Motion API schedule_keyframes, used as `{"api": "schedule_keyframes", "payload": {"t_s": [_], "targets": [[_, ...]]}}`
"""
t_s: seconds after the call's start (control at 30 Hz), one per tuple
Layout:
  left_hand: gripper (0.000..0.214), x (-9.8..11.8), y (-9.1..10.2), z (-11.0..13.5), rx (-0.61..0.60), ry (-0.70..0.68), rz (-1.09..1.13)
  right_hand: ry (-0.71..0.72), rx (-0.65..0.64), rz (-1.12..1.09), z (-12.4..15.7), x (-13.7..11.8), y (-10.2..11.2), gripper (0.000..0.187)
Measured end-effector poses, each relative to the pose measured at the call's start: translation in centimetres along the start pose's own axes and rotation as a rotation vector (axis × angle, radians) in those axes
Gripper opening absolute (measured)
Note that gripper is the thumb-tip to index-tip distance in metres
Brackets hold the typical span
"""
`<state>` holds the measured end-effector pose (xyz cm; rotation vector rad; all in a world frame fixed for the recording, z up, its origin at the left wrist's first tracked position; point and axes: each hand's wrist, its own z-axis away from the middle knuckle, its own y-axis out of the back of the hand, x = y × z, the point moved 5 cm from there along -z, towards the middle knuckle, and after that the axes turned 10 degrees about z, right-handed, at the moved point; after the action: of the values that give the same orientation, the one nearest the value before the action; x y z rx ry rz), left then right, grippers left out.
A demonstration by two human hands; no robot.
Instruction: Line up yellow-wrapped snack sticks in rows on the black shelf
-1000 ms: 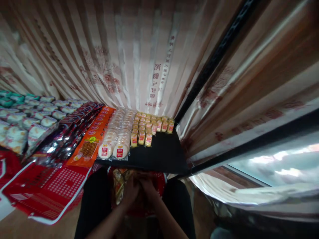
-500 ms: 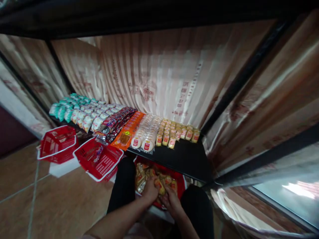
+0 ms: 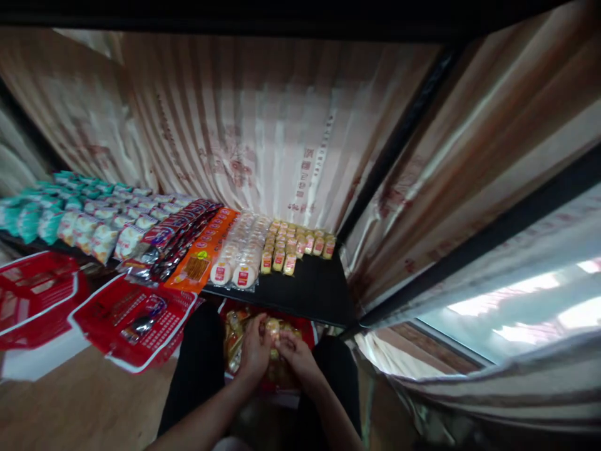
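Packet (image 3: 273, 327), small and yellow, sat between your left hand (image 3: 256, 349) and right hand (image 3: 299, 360) in the head view, both narrowed on it, over the red basket (image 3: 308, 334) below the front edge of the shelf (image 3: 314, 289). A light pinch seemed best; red snack labels (image 3: 243, 277) and curtain characters (image 3: 306, 172) were too blurred to read.

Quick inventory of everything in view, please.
teal packets: many, teal, shelf's left end
white packets: many, white, next right
purple packets: several, purple, next right
orange packets: several, orange, next right
round snacks: two rows, white, next right
yellow packets: many, yellow, shelf right, near basket
shelf: one, black, centre
baskets: three, red, two left, one between legs
curtain: count unclear, beige, behind shelf
frame bars: several, black, top and right
pane: one, pale, lower right
floor: one, brown, bottom
legs: two, black, beside near basket
left hand: one, at a yellow packet
right hand: one, at same packet
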<state>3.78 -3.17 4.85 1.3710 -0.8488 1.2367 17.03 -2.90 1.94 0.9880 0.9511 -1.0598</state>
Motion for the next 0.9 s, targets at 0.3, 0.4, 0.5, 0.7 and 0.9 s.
{"api": "schedule_keyframes", "payload": {"t_s": [0.3, 0.4, 0.5, 0.7, 0.9], "targets": [[0.032, 8.0, -6.7, -4.1, -0.134, -0.189, 0.020, 0.151, 0.334, 0.011, -3.3, -4.7, 8.1, 0.033], [0.034, 8.9, -8.8, -5.9, -0.154, -0.183, 0.040, 0.171, 0.356, 0.038, -5.2, -5.1, 9.6, 0.031], [0.034, 9.1, -10.2, -7.6, -0.164, -0.179, 0.034, 0.156, 0.386, 0.052, -7.0, -5.3, 10.5, 0.032], [0.035, 8.2, -12.0, -9.7, -0.161, -0.161, -0.067, 0.106, 0.452, 0.111, -10.6, -4.5, 11.4, 0.027], [0.041, 7.7, -13.6, -10.8, -0.138, -0.154, -0.117, 0.085, 0.550, 0.196, -13.8, -3.7, 12.5, 0.033]]}}
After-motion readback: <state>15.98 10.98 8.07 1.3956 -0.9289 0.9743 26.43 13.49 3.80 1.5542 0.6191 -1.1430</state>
